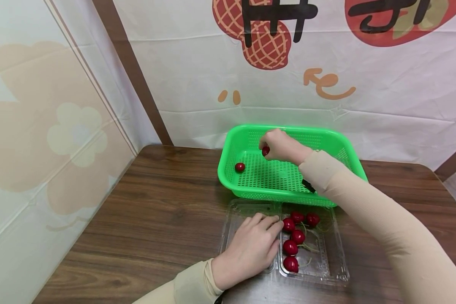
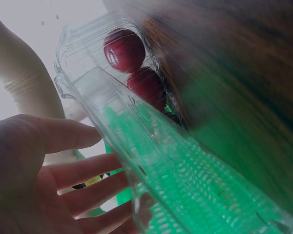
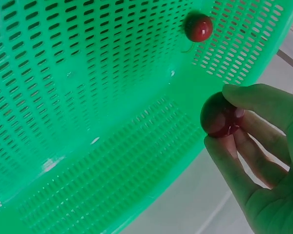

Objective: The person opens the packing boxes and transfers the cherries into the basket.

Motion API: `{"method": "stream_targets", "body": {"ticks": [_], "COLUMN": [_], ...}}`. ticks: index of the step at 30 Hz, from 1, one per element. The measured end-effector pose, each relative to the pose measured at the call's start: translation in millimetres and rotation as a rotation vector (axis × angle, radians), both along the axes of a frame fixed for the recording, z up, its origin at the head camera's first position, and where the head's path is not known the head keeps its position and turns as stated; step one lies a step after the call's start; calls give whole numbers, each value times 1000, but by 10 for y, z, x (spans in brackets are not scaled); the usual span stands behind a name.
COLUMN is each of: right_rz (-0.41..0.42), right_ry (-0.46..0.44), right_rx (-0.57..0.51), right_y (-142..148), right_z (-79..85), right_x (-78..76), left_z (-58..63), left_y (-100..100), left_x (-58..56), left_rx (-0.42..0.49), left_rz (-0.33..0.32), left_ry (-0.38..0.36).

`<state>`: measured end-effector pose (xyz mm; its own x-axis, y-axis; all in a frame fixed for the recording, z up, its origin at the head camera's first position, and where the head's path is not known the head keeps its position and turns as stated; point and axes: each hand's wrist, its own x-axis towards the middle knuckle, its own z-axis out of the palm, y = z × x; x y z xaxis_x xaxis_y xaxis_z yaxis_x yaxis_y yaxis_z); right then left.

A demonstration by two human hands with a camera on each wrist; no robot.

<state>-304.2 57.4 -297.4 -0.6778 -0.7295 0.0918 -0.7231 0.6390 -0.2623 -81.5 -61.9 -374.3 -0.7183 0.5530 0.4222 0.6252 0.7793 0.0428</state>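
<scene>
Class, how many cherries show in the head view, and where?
8: one cherry pinched in the right hand, one cherry inside the green basket, at left, six cherries in the right compartment of the clear container. Others may hide behind the left hand or right sleeve.

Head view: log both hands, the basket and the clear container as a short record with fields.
right hand: pinches one cherry above the green basket
left hand: over the left half of the clear container
basket contents: one loose cherry, toward the left end
container contents: six cherries, right compartment, some stems visible
surface: brown wood-grain table
</scene>
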Motion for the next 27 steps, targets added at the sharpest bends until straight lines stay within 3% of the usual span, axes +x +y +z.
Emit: {"method": "stream_targets", "body": {"ticks": [6, 12, 27], "right_rz": [5, 13, 25], "right_ry": [-44, -31, -97], "right_rx": [21, 30, 39], "right_y": [-75, -138, -209], "right_z": [-119, -199, -339], "right_x": [-117, -193, -252], "left_z": [-3, -4, -7], "left_y": [3, 3, 1], "left_x": [-1, 4, 0], "left_rx": [0, 0, -3], "left_rz": [2, 6, 1], "left_ry": [-9, -10, 21]}}
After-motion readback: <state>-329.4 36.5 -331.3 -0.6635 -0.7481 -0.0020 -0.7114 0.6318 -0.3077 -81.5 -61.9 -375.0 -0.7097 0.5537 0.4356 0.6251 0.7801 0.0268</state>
